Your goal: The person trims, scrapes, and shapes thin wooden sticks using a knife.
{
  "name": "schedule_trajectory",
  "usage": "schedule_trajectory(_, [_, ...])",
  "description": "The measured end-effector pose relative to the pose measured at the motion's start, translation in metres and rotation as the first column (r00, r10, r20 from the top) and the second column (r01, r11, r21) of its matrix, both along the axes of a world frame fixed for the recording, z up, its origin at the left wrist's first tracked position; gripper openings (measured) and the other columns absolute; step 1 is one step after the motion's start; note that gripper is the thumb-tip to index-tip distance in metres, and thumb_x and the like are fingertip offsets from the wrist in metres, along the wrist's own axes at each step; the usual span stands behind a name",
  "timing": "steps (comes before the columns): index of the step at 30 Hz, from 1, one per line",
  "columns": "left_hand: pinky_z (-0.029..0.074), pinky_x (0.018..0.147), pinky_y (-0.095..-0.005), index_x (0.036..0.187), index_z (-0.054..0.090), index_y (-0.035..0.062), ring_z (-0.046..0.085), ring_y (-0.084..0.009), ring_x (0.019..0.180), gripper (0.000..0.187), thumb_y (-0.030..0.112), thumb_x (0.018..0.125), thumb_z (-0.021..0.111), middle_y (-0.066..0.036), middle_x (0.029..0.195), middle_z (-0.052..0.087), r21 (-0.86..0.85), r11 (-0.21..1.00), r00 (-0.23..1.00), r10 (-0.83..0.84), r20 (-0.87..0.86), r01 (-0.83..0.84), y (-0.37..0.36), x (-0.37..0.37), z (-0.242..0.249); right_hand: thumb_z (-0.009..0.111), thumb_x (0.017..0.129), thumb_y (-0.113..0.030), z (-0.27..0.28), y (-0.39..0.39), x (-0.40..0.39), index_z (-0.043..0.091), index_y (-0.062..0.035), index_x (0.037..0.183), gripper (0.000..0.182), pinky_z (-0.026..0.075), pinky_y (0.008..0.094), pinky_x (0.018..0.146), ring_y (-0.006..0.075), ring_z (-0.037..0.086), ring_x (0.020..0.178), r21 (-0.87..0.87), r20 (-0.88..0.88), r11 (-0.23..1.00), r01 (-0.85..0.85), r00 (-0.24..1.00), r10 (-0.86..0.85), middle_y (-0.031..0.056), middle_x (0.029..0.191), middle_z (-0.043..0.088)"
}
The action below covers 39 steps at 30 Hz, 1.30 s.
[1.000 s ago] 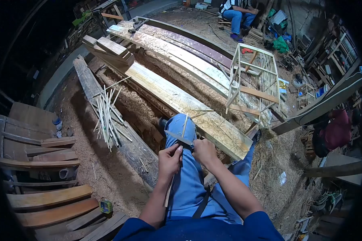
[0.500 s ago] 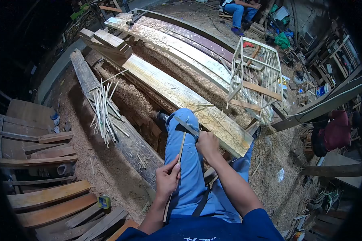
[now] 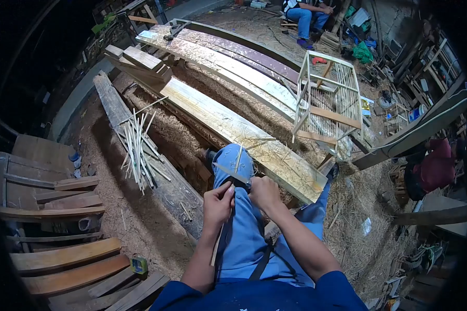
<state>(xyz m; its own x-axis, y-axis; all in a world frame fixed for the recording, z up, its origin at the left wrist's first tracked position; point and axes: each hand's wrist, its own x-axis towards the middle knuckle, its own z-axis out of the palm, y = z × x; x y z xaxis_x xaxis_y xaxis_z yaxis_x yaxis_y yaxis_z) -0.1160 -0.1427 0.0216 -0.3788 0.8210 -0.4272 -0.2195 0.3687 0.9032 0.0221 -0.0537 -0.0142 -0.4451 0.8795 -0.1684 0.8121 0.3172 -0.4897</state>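
My left hand [image 3: 218, 207] pinches a thin wooden strip [image 3: 216, 248], which runs from below the wrist up over my raised knee. My right hand [image 3: 265, 195] is closed round the handle of a knife [image 3: 227, 171]. The blade points left and crosses the strip just beyond my left fingertips. Past the blade, the strip's far end lies over the denim knee [image 3: 245, 165]. To the left, a loose bundle of similar pale strips [image 3: 137, 147] rests across a weathered plank [image 3: 174, 194].
A long light-coloured beam [image 3: 213, 115] covered in shavings runs beyond my knee. At its right stands a slatted wooden frame [image 3: 329, 103]. Stacked boards [image 3: 67, 254] and a yellow tape measure [image 3: 138, 265] lie lower left. A person in jeans [image 3: 306, 20] sits at the back.
My left hand has moved forward with the strip, whose end now reaches past the blade. My right hand has drawn the knife slightly back and left, onto the strip.
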Motion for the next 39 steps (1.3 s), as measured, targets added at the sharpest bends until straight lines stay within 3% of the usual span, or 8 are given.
schedule_trajectory(6, [0.036,0.047,-0.0201,0.128,0.062,-0.0003,0.046,-0.0024,0.054,0.031,0.009,0.098,0.060,0.004,0.067,0.056,0.128,0.992,1.000,0.008,-0.023,-0.005,-0.003,0.005,-0.018,0.067,0.075,-0.016,-0.008,0.003,0.001,0.068,-0.0027,0.085,0.017,0.054,0.0522,0.077,0.0441,0.066,0.084,0.015,0.014,1.000,0.000,1.000,0.000,0.0249,0.085,0.067])
schedule_trajectory(8, [0.036,0.047,-0.0199,0.128,0.063,0.0009,0.045,-0.0022,0.054,0.031,0.009,0.098,0.060,0.004,0.067,0.056,0.109,0.994,1.000,0.009,0.021,-0.011,-0.014,0.011,-0.016,0.067,0.076,-0.017,-0.016,0.010,0.000,0.068,-0.0030,0.083,0.016,0.054,0.0534,0.075,0.0445,0.066,0.082,-0.020,-0.003,0.995,0.096,0.995,-0.096,0.0254,0.082,0.067])
schedule_trajectory(12, [0.035,0.046,-0.0192,0.130,0.062,0.0052,0.045,-0.0017,0.054,0.032,0.008,0.098,0.059,0.004,0.067,0.055,0.052,0.998,0.997,0.024,0.068,-0.028,-0.025,0.014,-0.001,0.067,0.076,-0.017,-0.017,0.008,0.001,0.068,-0.0032,0.081,0.015,0.053,0.0539,0.074,0.0446,0.067,0.080,-0.026,-0.011,0.998,0.058,0.998,-0.058,0.0260,0.080,0.067])
schedule_trajectory(16, [0.034,0.047,-0.0177,0.132,0.060,0.0030,0.045,-0.0019,0.055,0.034,0.008,0.098,0.060,0.004,0.069,0.056,0.120,0.992,0.999,0.023,0.039,-0.028,-0.035,0.013,-0.011,0.067,0.076,-0.018,-0.018,0.007,-0.003,0.068,-0.0039,0.081,0.015,0.054,0.0530,0.076,0.0432,0.067,0.081,0.028,0.041,0.997,0.065,0.997,-0.067,0.0249,0.081,0.068])
schedule_trajectory(19, [0.034,0.047,-0.0181,0.132,0.060,0.0021,0.045,-0.0021,0.055,0.034,0.008,0.098,0.060,0.003,0.069,0.055,0.051,0.999,0.999,0.013,0.033,-0.014,-0.042,0.012,0.001,0.065,0.076,-0.016,-0.018,0.005,-0.005,0.068,-0.0037,0.081,0.013,0.054,0.0528,0.076,0.0433,0.067,0.081,0.014,0.041,0.996,0.087,0.995,-0.088,0.0248,0.081,0.068])
schedule_trajectory(21, [0.034,0.047,-0.0182,0.132,0.060,0.0018,0.045,-0.0022,0.056,0.034,0.008,0.098,0.060,0.003,0.069,0.055,0.068,0.998,1.000,0.008,0.021,-0.010,-0.050,0.011,-0.003,0.065,0.077,-0.013,-0.015,0.007,-0.006,0.069,-0.0034,0.084,0.012,0.055,0.0511,0.076,0.0402,0.069,0.085,0.016,0.068,0.995,0.097,0.993,-0.098,0.0232,0.087,0.069])
schedule_trajectory(39, [0.033,0.043,-0.0190,0.129,0.063,0.0041,0.042,-0.0014,0.050,0.031,0.010,0.099,0.058,0.004,0.063,0.054,0.034,0.999,0.999,0.035,-0.009,-0.034,-0.078,0.020,0.004,0.057,0.083,-0.010,-0.008,0.010,-0.004,0.072,-0.0028,0.087,0.017,0.056,0.0500,0.076,0.0384,0.070,0.087,0.035,0.108,0.993,0.114,0.987,-0.118,0.0220,0.091,0.070])
